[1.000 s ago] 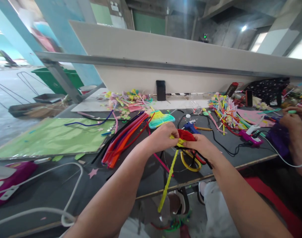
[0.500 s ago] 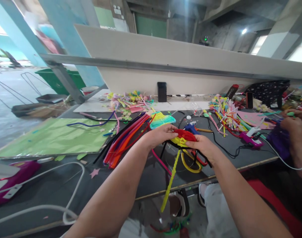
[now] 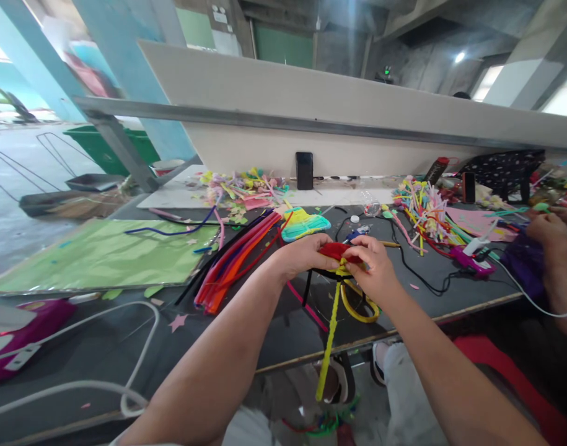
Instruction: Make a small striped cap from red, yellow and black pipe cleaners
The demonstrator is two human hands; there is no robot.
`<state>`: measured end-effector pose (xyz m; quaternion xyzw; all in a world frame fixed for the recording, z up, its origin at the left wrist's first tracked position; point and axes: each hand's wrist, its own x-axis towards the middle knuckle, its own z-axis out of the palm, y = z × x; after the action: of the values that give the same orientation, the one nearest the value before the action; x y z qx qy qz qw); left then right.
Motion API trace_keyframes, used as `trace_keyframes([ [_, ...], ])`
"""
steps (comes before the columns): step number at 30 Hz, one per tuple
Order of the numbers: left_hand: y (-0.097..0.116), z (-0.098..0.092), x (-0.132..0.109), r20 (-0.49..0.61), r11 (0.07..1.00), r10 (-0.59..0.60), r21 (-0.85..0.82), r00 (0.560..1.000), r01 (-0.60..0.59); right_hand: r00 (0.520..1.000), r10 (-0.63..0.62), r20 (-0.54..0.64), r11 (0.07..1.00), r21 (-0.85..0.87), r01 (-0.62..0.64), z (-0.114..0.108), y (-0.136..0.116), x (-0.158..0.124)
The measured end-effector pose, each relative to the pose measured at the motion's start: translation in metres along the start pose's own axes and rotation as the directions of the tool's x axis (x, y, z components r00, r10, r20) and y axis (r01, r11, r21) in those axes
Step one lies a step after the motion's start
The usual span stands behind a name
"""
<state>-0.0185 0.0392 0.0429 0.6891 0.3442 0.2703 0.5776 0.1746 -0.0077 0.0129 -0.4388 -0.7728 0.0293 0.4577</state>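
Between my hands is a red and yellow pipe-cleaner piece with black stems under it. My left hand is closed on its left side, thumb in front. The fingers of my right hand pinch its right side, by a yellow knot. A long yellow pipe cleaner hangs from the piece past the table edge. Just behind lies a yellow and turquoise pipe-cleaner shape. Below the hands, a yellow pipe-cleaner loop rests on the table. A blue tool, probably a glue gun, is partly hidden behind my right hand.
Red, orange, purple and black pipe cleaners lie left of my hands, beside a green sheet. A phone leans at the back. Cut pieces pile up right, near a magenta power strip. Another person's hand works far right.
My right hand has shifted left along the piece, its fingers now raised and pinching near the yellow knot. The hanging yellow pipe cleaner has swung slightly right.
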Motion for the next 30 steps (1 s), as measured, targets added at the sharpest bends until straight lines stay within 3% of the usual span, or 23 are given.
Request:
trace_keyframes([
  [5,-0.006,0.005,0.004,-0.073,0.998,0.034,0.059,0.997,-0.029,1.000,-0.021,-0.003,0.986,-0.167,0.020,-0.002,-0.007,0.000],
  [10,-0.004,0.005,0.004,-0.123,0.996,0.036,0.081,0.992,-0.026,0.992,-0.072,0.102,0.988,-0.127,0.084,-0.012,-0.010,0.004],
  [16,-0.001,0.005,0.002,-0.145,0.995,0.048,0.098,0.988,-0.034,0.986,-0.106,0.131,0.992,-0.048,0.113,-0.023,-0.001,0.006],
  [20,0.000,0.005,0.002,-0.105,0.994,0.057,0.095,0.993,-0.046,0.972,0.004,0.237,0.993,0.117,-0.033,-0.033,-0.004,0.008],
  [25,0.001,0.005,0.001,-0.043,0.999,0.031,0.040,0.999,-0.029,0.893,0.195,0.406,0.869,0.350,-0.349,-0.043,-0.012,0.010],
  [30,0.001,0.006,0.000,0.006,0.999,0.048,-0.004,0.999,-0.048,0.879,0.146,0.454,0.810,0.455,-0.370,-0.044,-0.007,0.008],
])
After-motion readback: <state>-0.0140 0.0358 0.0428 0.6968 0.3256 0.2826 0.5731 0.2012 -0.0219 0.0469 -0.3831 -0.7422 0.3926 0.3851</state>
